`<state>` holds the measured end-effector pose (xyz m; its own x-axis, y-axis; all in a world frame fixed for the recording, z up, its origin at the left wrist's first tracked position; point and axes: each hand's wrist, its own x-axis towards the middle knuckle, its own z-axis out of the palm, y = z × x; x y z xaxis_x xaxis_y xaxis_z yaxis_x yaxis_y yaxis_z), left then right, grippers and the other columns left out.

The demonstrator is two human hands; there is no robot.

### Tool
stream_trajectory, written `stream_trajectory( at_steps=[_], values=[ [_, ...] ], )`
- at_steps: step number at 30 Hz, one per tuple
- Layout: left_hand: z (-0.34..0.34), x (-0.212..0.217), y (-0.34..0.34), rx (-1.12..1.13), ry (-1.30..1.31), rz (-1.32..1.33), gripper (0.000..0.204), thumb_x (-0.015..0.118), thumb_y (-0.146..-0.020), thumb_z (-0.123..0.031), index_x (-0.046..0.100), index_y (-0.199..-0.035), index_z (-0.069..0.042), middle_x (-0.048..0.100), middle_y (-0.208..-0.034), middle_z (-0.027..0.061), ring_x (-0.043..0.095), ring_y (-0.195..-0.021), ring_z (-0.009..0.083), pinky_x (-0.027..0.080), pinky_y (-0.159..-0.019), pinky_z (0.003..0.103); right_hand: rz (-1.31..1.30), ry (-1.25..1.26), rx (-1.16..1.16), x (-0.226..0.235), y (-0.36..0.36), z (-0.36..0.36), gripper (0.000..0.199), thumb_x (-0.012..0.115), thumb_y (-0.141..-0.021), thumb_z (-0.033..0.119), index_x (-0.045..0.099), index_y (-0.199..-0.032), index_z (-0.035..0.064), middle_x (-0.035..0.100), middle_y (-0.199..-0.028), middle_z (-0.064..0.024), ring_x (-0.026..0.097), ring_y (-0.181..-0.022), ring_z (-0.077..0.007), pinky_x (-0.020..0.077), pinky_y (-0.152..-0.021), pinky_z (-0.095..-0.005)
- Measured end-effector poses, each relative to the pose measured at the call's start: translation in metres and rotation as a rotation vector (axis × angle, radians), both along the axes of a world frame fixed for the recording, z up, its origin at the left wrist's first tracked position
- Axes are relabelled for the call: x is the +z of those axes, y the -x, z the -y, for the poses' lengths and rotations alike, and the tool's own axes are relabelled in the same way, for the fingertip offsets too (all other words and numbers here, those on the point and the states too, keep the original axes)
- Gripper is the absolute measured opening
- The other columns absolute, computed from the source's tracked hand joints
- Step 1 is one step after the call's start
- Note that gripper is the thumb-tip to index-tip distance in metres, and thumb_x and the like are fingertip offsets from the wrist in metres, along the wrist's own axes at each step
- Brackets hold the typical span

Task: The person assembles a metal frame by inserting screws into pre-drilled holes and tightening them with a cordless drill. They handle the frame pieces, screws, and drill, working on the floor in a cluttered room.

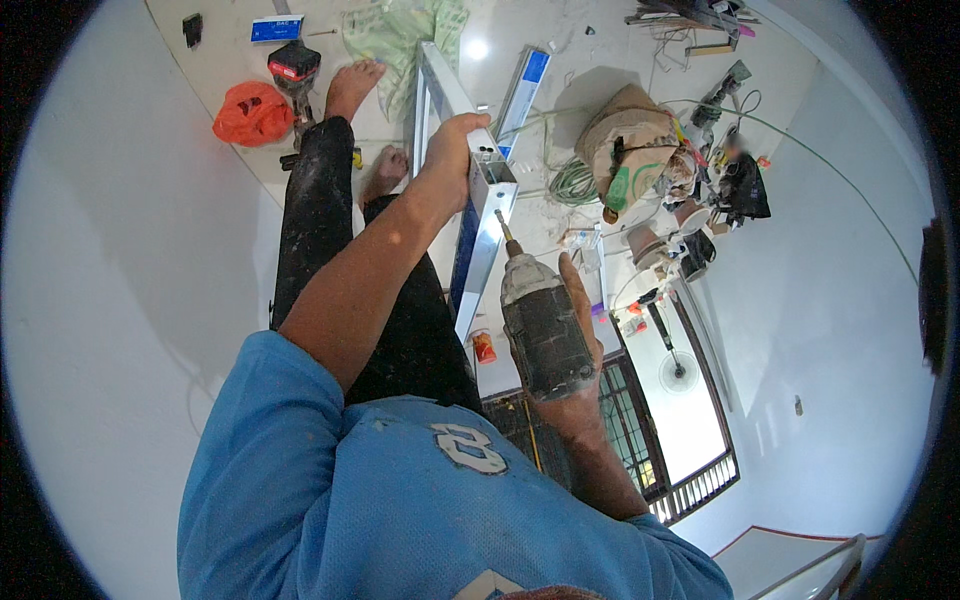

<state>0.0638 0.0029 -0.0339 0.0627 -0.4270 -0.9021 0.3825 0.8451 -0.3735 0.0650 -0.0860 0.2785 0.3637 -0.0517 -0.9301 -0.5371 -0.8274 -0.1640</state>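
My left hand (pixel 452 165) is wrapped around a metal frame (pixel 442 75) of silvery square tubing with blue film on parts of it. The corner of the frame, with an open tube end, sits just below that hand. In my right hand (pixel 583 330) is a dark, dusty power drill (pixel 543 330), pointed up toward the frame. Its bit (pixel 505 226) is at the tube's face beside a small hole; whether it touches cannot be made out. The drill's body hides most of my right fingers.
A second cordless drill (pixel 293 72) and an orange plastic bag (pixel 252 114) lie on the floor at the left. Toward the right are a brown sack (pixel 630 140), a coil of green cable (pixel 573 183) and assorted tools. A blue-and-silver metal strip (pixel 525 95) lies beyond the frame.
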Motion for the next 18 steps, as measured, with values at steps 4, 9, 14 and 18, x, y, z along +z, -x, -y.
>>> stream_trajectory(
  at_steps=[4, 9, 14, 18],
  values=[
    [-0.003, 0.018, -0.013, -0.044, -0.048, -0.020, 0.030, 0.073, -0.096, -0.029, 0.062, -0.109, -0.005, 0.061, -0.083, 0.0106, 0.064, -0.067, 0.0286, 0.056, -0.064, 0.048, 0.105, -0.002, 0.000, -0.001, 0.013, 0.018, 0.104, 0.087, -0.092, 0.013, 0.024, -0.175, 0.0107, 0.063, -0.149, -0.0184, 0.069, -0.129, -0.0278, 0.0573, -0.112, -0.0405],
    [-0.002, 0.000, 0.012, 0.020, 0.048, 0.145, 0.028, 0.069, -0.099, -0.029, 0.066, -0.114, -0.005, 0.069, -0.091, 0.0126, 0.071, -0.075, 0.0292, 0.060, -0.069, 0.047, 0.357, -0.012, 0.184, -0.010, 0.012, 0.044, 0.112, 0.088, -0.089, 0.010, 0.019, -0.177, 0.0086, 0.068, -0.149, -0.0195, 0.069, -0.130, -0.0245, 0.0538, -0.115, -0.0371],
    [-0.014, 0.013, 0.001, -0.049, -0.016, 0.140, 0.035, 0.072, -0.099, -0.033, 0.067, -0.120, -0.006, 0.073, -0.096, 0.0125, 0.074, -0.078, 0.0284, 0.063, -0.071, 0.046, 0.383, -0.216, 0.012, -0.132, -0.013, 0.093, 0.112, 0.076, -0.089, 0.005, 0.006, -0.177, 0.0030, 0.061, -0.152, -0.0320, 0.064, -0.140, -0.0428, 0.0505, -0.118, -0.0476],
    [-0.024, 0.027, -0.005, -0.135, -0.140, 0.121, 0.051, 0.075, -0.097, -0.048, 0.061, -0.127, -0.009, 0.072, -0.090, 0.0152, 0.073, -0.065, 0.0293, 0.064, -0.059, 0.046, 0.371, -0.038, 0.269, -0.329, -0.056, 0.087, 0.113, 0.080, -0.091, 0.007, 0.005, -0.175, 0.0000, 0.054, -0.152, -0.0362, 0.058, -0.140, -0.0519, 0.0501, -0.116, -0.0537]
  ],
)
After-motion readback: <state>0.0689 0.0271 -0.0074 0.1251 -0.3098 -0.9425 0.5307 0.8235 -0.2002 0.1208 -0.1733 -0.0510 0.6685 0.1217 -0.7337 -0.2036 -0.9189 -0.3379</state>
